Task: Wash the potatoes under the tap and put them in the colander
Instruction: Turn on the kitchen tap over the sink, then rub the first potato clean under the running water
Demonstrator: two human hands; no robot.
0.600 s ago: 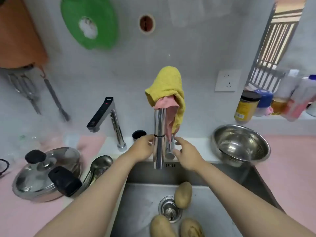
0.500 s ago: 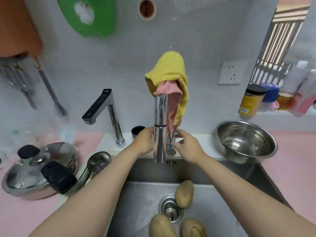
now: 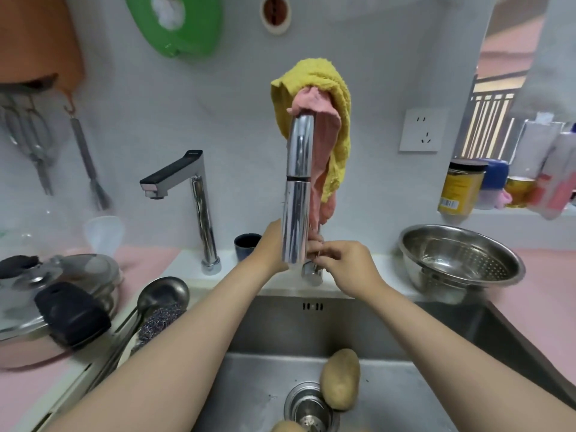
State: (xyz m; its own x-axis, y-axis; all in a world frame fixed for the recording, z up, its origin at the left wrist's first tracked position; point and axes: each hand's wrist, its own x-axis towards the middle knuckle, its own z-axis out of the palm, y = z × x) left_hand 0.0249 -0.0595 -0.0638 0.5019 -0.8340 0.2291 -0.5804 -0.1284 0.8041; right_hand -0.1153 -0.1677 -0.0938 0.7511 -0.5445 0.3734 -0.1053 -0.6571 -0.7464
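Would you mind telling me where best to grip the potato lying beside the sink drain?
Grip across its short axis at mid-length, coming down from above: the potato lies flat on the sink floor, long sides and top exposed, one end at the drain.

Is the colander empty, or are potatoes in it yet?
Empty: the colander shows only bare perforated steel inside; one potato lies by the sink drain.

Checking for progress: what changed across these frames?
Nothing was let go or picked up. The left hand still wraps the tap spout, and the right hand still pinches its handle. No water runs. The potatoes stay in the sink, colander beside it. Only the camera view shifted.
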